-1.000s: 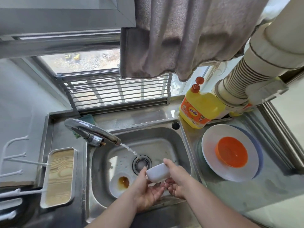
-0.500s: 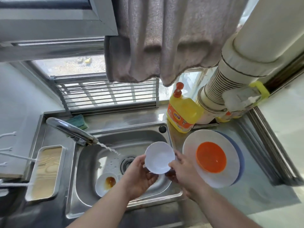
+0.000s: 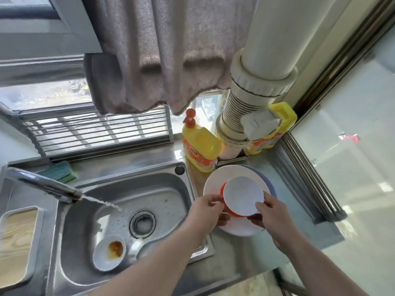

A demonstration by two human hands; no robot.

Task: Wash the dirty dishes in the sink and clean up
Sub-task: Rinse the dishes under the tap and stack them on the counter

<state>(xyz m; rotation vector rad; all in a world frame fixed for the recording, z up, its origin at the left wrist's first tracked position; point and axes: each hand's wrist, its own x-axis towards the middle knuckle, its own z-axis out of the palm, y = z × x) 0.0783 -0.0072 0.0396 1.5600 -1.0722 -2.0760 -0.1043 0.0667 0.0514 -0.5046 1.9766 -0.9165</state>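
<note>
Pinching white bowl (image 3: 242, 195) with both hands' fingers (image 3: 259, 205), over orange bowl (image 3: 228, 211) right of sink (image 3: 188, 184), for stacking.

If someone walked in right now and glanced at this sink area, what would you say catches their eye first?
Probably the small white bowl, held by both the left hand and the right hand over the orange bowl on the stacked plates right of the sink. Next, the faucet running at the left, and a sauce-stained dish in the basin.
</note>
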